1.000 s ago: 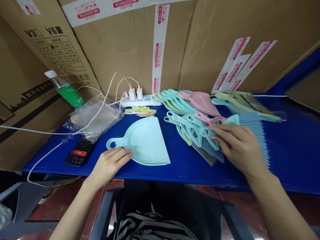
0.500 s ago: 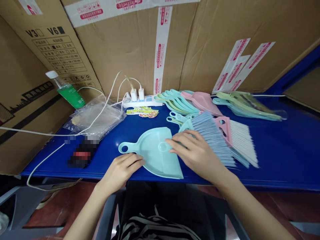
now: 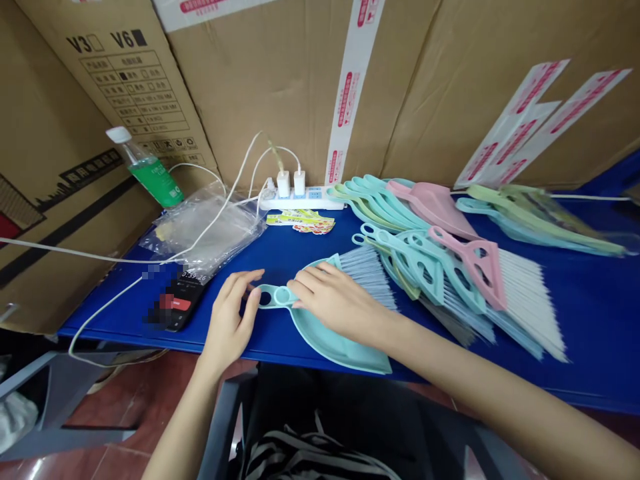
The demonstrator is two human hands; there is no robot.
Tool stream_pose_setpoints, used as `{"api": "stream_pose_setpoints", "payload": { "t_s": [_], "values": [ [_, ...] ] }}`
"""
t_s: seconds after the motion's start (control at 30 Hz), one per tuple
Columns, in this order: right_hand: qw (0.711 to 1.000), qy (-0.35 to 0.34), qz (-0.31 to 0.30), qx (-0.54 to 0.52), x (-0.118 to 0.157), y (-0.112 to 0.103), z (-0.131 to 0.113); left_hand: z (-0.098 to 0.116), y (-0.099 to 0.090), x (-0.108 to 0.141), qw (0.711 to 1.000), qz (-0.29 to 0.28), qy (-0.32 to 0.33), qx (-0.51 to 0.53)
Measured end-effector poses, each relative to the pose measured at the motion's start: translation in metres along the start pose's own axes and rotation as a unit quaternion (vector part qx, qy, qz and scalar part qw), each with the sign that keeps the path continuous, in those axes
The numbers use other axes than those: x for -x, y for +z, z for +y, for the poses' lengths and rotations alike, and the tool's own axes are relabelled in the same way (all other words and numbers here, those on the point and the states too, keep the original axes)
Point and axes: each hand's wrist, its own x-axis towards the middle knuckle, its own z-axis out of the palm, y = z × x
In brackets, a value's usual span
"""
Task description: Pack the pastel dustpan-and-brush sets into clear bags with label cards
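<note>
A light-blue dustpan (image 3: pixel 327 340) lies near the front edge of the blue table, its handle pointing left. My right hand (image 3: pixel 343 300) is closed on a light-blue hand brush (image 3: pixel 367 270) laid over the pan. The brush's round handle end overlaps the dustpan's handle, and its grey-blue bristles stick out on the far side of my hand. Just left of the handles is my left hand (image 3: pixel 231 317), fingers curved and apart, thumb close to the dustpan's handle ring. Whether the thumb touches the ring I cannot tell. My right hand hides much of the brush.
Several hand brushes (image 3: pixel 487 277) overlap at the right. Behind them lie stacked dustpans (image 3: pixel 430 203) and bagged sets (image 3: pixel 540 220). A power strip (image 3: pixel 320 198), stickers (image 3: pixel 305 221), clear bags (image 3: pixel 205 227), a phone (image 3: pixel 177 300), a bottle (image 3: pixel 155 180) and a white cable (image 3: pixel 90 250) are around.
My right hand has taken the light-blue brush from the pile onto the dustpan, bringing its handle end left to the pan's handle. My left hand has come off the pan's edge. The view has shifted.
</note>
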Motion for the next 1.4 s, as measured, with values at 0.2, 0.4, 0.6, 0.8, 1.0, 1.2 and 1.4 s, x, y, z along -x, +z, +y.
{"api": "stream_pose_setpoints", "payload": {
  "t_s": [0.2,0.4,0.6,0.8,1.0,1.2,1.4],
  "values": [
    [0.999,0.011,-0.030,-0.032,-0.015,0.008,-0.004,-0.003,0.000,0.002,0.998,-0.025,-0.027,0.048],
    [0.994,0.047,0.019,-0.094,-0.011,0.015,-0.005,-0.003,-0.001,0.003,0.999,-0.011,-0.019,0.031],
    [0.992,-0.014,0.006,-0.124,0.004,0.002,0.005,-0.001,-0.001,0.004,0.999,-0.003,-0.015,0.029],
    [0.987,0.018,-0.066,-0.142,0.047,-0.008,0.014,0.001,-0.002,0.005,0.999,-0.015,0.016,0.045],
    [0.977,0.040,-0.093,-0.187,0.051,0.005,0.005,-0.001,-0.001,0.008,0.999,-0.009,0.034,0.041],
    [0.971,0.064,-0.091,-0.212,0.051,0.009,0.002,-0.001,-0.002,0.009,0.998,-0.016,0.035,0.044],
    [0.966,0.068,-0.109,-0.222,0.054,0.007,0.002,0.000,-0.001,0.006,0.997,-0.039,0.015,0.067]
  ]
}}
